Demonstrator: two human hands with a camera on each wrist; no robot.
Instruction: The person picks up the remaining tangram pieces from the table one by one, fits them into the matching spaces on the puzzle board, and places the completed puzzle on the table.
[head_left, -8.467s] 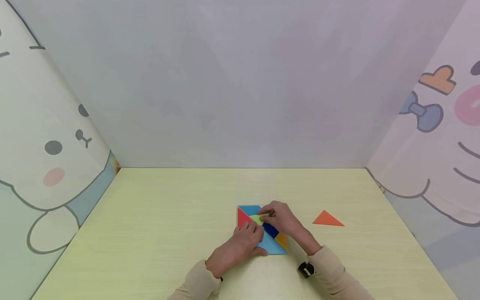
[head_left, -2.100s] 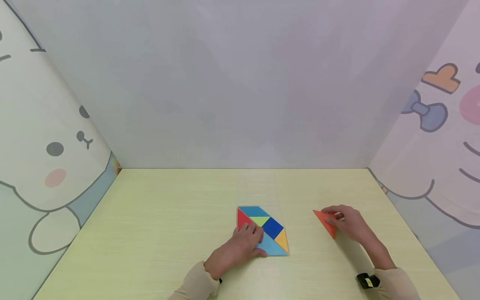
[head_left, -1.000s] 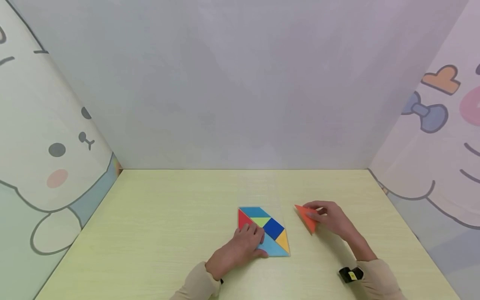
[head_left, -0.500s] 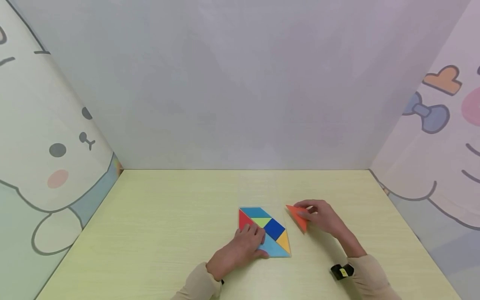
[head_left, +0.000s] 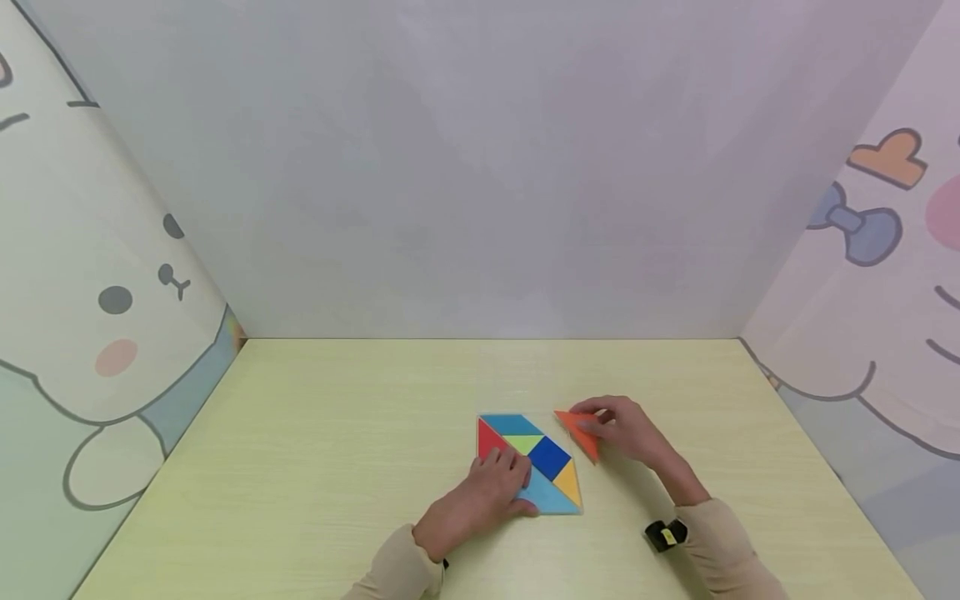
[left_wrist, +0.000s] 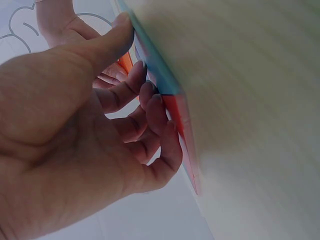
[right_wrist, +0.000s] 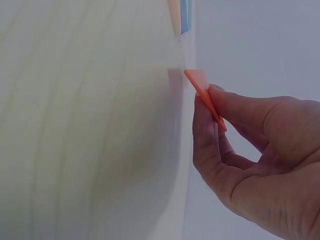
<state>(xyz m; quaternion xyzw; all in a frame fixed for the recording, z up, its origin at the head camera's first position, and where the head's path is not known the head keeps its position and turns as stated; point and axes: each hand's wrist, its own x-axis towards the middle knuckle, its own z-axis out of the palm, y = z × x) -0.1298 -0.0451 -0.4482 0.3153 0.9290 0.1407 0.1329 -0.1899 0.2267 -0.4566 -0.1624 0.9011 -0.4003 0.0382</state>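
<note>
In the head view, tangram pieces lie fitted together on the table: a red triangle (head_left: pixel 488 436), a teal parallelogram (head_left: pixel 504 424), a lime triangle (head_left: pixel 519 443), a dark blue square (head_left: pixel 550 458), a yellow triangle (head_left: pixel 569 482) and a light blue triangle (head_left: pixel 550 497). My left hand (head_left: pixel 480 500) rests on the red and light blue pieces, bent fingertips on their faces, thumb by the near edge. Just right of the set, my right hand (head_left: pixel 626 432) pinches an orange triangle (head_left: pixel 579 436) between thumb and fingers. The right wrist view shows this triangle (right_wrist: pixel 204 95) tilted and raised off the table.
The pale wood table (head_left: pixel 337 433) runs back to a grey wall (head_left: pixel 480 167). Cartoon-printed panels (head_left: pixel 97 233) enclose both sides. A black wrist device (head_left: pixel 665 536) sits below the right forearm.
Earlier, the orange triangle lay on the table at the right. My right hand has since picked it up and carried it left toward the assembled pieces. My left hand stays put.
</note>
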